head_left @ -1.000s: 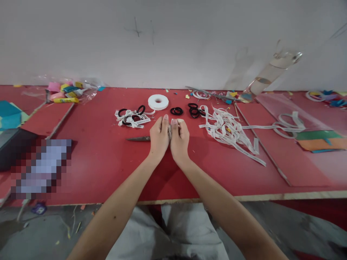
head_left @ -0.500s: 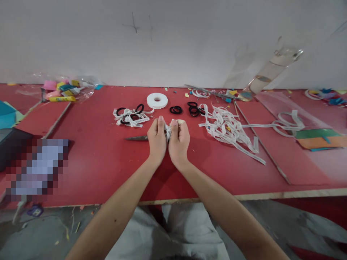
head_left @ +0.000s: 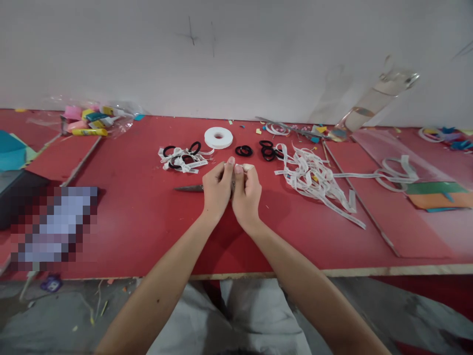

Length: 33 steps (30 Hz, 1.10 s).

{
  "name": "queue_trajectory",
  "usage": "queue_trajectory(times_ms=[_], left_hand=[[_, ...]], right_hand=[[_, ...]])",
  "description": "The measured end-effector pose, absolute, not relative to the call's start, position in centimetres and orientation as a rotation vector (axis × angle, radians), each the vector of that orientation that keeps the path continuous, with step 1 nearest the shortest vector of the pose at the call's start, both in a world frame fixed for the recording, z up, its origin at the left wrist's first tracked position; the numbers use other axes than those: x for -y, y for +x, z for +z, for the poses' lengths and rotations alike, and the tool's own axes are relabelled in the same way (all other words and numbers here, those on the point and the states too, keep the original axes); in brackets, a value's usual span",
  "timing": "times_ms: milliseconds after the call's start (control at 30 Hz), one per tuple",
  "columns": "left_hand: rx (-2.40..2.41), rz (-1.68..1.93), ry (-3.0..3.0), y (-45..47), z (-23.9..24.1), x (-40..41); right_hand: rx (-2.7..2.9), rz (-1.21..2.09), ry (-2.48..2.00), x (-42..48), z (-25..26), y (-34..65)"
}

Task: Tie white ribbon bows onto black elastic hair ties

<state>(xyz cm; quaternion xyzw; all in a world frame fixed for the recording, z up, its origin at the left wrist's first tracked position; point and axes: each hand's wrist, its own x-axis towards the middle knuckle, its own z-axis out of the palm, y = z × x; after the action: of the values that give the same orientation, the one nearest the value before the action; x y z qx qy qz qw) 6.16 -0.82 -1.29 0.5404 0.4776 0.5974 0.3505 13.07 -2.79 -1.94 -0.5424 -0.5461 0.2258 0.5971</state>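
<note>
Between the pinching fingers [head_left: 226, 170] of left hand [head_left: 217, 191] and right hand [head_left: 247, 194], a mostly hidden ribbon scrap [head_left: 232, 184], just above worktop [head_left: 148, 212].

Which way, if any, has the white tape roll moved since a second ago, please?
No. The white tape roll sits as before between the tagged hair ties and the loose black hair ties; only the camera shifted.
</note>
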Motion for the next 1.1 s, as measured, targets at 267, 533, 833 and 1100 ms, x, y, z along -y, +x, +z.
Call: queue_trajectory(times_ms=[267, 533, 833, 1100], left_hand=[[-1.354, 1.569, 1.591, 6.0, -0.9, 0.9], [-1.122, 1.693, 1.228, 6.5, -1.0, 1.4], [-1.029, 1.771, 1.059, 7.3, -0.1, 3.2], [-1.096, 1.723, 1.103, 7.2, 0.2, 2.9]], right_hand=[[1.288, 0.53, -1.246, 2.5, -1.9, 13.5], [1.184, 0.535, -1.159, 3.1, -1.5, 12.9], [1.048, 0.566, -1.082, 4.7, -0.4, 12.3], [1.066, 0.604, -1.141, 4.3, -0.7, 12.5]])
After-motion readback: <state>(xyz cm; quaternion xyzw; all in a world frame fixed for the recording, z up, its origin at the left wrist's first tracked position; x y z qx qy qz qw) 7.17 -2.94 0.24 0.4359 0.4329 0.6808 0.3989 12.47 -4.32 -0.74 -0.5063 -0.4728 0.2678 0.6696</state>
